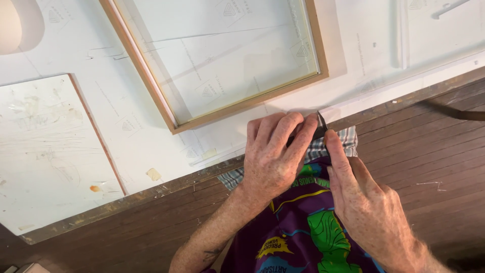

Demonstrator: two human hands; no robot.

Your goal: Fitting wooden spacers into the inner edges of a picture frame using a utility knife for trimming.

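Head view, looking straight down: the left hand (275, 154) curls over a small dark tool (319, 127) at the front edge of the white worktop (151, 136), fingers clamped around it. The right hand (364, 199) presses in just beside it, its forefinger touching the tool's tip. A wooden frame (242, 103) with a pale panel lies tilted just above the hands. A white board (45, 151) sits well off to the left.
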